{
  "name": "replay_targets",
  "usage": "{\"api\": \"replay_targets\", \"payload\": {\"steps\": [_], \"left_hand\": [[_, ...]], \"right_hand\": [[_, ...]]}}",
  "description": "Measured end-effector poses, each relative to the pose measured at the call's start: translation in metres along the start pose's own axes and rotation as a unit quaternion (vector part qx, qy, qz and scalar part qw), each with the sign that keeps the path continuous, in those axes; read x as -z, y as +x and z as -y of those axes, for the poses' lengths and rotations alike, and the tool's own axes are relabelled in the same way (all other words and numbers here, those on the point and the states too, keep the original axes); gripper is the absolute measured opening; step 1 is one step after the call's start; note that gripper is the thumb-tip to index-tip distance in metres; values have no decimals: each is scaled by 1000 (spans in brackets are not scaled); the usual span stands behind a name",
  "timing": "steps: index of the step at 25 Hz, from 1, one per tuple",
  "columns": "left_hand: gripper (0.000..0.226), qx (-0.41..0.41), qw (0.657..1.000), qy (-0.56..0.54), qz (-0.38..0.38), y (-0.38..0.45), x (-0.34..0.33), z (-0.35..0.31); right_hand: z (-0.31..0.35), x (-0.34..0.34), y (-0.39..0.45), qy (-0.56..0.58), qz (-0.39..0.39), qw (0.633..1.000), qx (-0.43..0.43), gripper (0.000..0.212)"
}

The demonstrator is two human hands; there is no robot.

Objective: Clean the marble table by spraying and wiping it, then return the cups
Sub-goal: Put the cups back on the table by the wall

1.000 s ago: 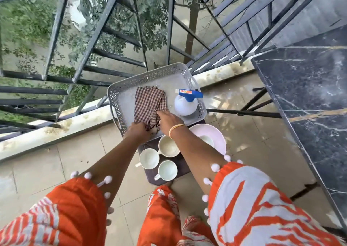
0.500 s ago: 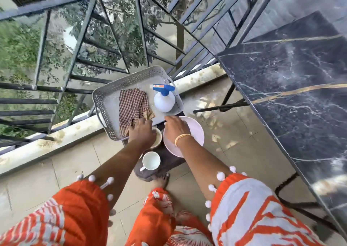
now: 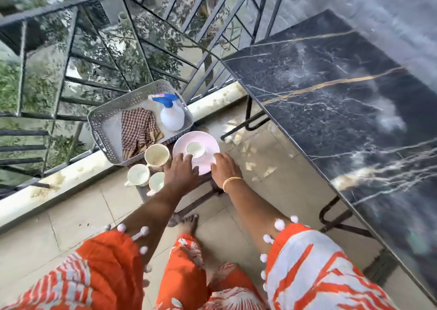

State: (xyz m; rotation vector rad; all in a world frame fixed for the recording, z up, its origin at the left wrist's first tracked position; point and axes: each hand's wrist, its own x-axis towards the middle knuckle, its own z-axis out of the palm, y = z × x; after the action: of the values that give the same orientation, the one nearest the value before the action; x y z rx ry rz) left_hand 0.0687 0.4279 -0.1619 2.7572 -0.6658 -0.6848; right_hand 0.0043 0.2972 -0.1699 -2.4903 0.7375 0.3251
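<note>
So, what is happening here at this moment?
A person bends over a low stool and puts both hands, left hand and right hand, on the near rim of a pink plate carrying a small cup. Cloth and spray bottle lie in the tray. The marble table is bare.

marble table (image 3: 343, 111): black, white veins, couple gold streaks. plate (image 3: 208, 141): pale pink, small white cup (image 3: 195, 149) on it. other cups (image 3: 138, 175): cream-white. tray (image 3: 104, 130): grey, perforated lacy rim. cloth (image 3: 138, 130): brown-and-white check. spray bottle (image 3: 172, 118): white body, blue trigger head, orange bit on top. sleeves (image 3: 314, 272): orange and white stripes, white pom-poms. bangle (image 3: 231, 182): gold. railing (image 3: 71, 54): dark grey.
</note>
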Motion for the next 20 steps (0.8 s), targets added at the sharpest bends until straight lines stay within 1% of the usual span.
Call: {"api": "replay_targets", "payload": {"steps": [2,3,5,7,9,12,14,17,19,20], "left_hand": [[50,24,996,-80,11,-2,-8,-4],[50,35,993,-111,15,0,-11,-3],[49,58,988,-144,17,8,-14,4],[50,83,983,-162,23,22,-14,9],[53,103,980,-170,23,38,-15,13],[53,114,980,-159,28,60,-21,17],[49,104,981,-162,35,72,-30,21],[37,85,985,-146,26,84,-41,23],[34,91,987,-133,9,89,-42,21],[32,94,987,-132,1,91,-42,20]], "right_hand": [[-3,-3,-2,97,0,993,-68,37],[-3,-3,-1,151,2,982,-110,40],[-1,-5,3,245,34,949,-195,48],[0,-14,14,315,63,908,-269,52],[-3,-31,31,344,83,881,-314,56],[-20,-78,66,343,115,871,-331,62],[-25,-91,75,344,107,871,-333,58],[-31,-97,82,345,67,879,-322,38],[-26,-83,78,356,50,881,-307,21],[-24,-76,76,362,47,878,-308,17]]}}
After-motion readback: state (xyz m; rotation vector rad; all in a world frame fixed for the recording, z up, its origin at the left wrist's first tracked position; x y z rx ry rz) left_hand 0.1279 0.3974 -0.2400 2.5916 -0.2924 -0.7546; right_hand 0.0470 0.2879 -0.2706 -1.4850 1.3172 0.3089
